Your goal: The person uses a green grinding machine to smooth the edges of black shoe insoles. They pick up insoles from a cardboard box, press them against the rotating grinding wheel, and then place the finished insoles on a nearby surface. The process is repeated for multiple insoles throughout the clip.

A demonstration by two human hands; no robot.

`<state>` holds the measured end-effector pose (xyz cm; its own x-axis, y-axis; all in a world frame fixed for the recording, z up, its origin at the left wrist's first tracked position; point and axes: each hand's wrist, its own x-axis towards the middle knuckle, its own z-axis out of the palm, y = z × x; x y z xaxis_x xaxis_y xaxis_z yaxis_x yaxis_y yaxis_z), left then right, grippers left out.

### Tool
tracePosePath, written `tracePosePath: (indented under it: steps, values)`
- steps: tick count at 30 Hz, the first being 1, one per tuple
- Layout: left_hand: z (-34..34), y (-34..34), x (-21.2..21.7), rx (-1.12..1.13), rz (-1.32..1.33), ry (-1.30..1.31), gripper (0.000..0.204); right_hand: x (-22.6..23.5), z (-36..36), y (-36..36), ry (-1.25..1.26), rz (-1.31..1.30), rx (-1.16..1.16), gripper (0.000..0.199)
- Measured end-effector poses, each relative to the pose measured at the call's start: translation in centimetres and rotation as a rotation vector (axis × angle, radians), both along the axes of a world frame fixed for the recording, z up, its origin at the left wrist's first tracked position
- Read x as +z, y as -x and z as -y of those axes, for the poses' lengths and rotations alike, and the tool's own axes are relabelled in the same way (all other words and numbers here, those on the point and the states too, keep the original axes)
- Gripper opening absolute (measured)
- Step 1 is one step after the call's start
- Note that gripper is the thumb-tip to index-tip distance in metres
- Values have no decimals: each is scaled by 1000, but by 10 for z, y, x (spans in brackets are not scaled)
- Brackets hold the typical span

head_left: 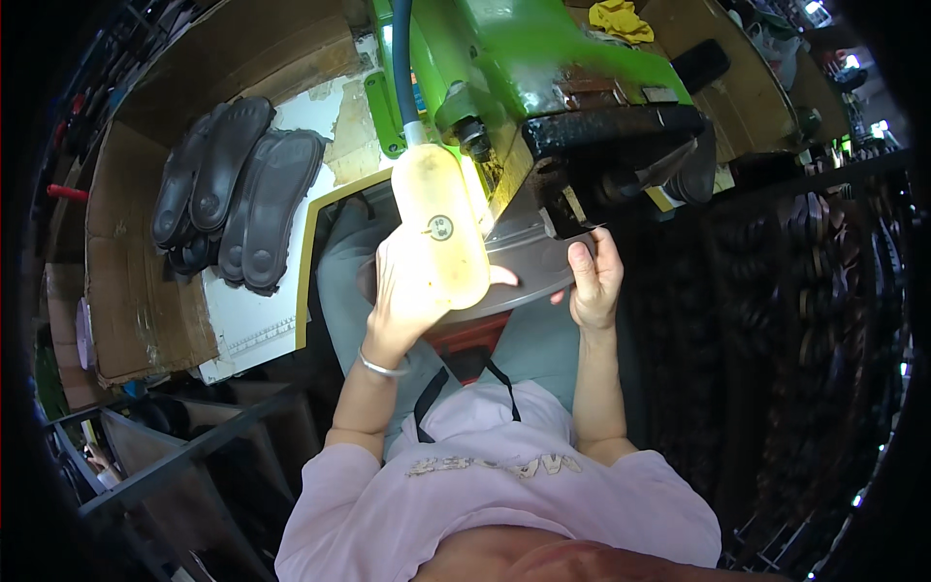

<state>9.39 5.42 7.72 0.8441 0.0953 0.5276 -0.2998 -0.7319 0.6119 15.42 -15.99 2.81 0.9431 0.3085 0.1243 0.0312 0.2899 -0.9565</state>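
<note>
Dark shoe soles (233, 194) lie stacked on a white sheet (254, 320) over cardboard (136, 291) on the left; a yellow cloth (621, 19) rests behind, and a metal shelf frame (165, 456) stands lower left

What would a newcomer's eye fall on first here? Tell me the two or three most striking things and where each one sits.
First, the pale yellow shoe sole, brightly lit at centre, held by the left hand under the big green metal machine at top. The right hand touches the grey rounded machine table just right of it. To the left, a stack of dark grey rubber soles lies on a white board beside brown cardboard.
</note>
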Motion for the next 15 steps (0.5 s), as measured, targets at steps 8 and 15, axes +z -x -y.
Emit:
tracePosePath:
  steps: [8,15]
  values:
    - [-44,12,-20,-54,-350,200,25,10,-30,22,-51,-250,83,28]
    - [-1,75,-34,423,-263,380,32,25,-56,18,142,-107,124,11]
